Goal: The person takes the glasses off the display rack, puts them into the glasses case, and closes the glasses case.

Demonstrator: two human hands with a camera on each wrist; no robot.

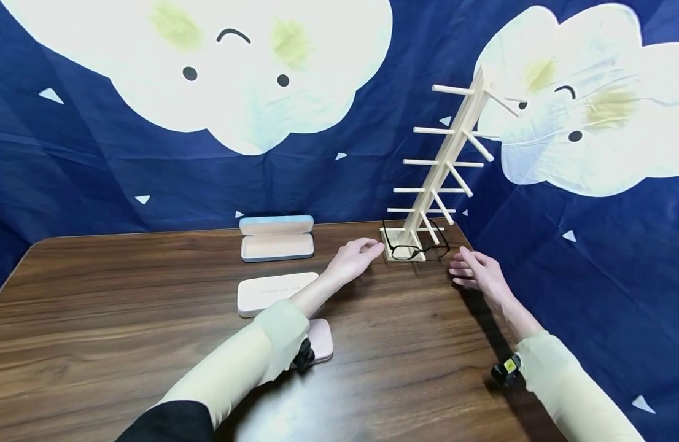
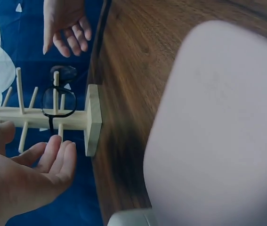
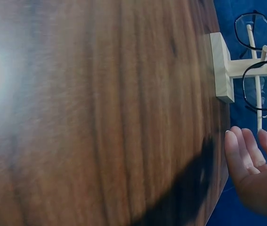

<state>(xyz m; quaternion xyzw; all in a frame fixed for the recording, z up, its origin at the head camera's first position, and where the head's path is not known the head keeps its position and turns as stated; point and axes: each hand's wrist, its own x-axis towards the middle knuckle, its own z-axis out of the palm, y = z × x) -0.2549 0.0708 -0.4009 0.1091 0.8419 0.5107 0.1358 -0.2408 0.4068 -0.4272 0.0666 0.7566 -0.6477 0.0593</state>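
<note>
Black-framed eyeglasses (image 1: 407,252) sit on the lowest peg of a pale wooden rack (image 1: 446,155), low over its square base. My left hand (image 1: 355,258) hovers just left of that base, fingers relaxed and slightly bent, nothing held. In the left wrist view its fingertips are close to one side of the glasses. On the other side my right hand (image 1: 480,273) is held with loose, spread fingers and grips nothing. The right wrist view shows its fingertips (image 3: 235,134) near the end of a peg, beside a lens rim.
Left of the rack lie an open blue glasses case (image 1: 277,247), a closed white case (image 1: 270,293) and a pink case (image 1: 321,339) partly behind my left forearm. A blue cloth (image 1: 328,184) with white clouds hangs behind and right of the wooden table (image 1: 124,307).
</note>
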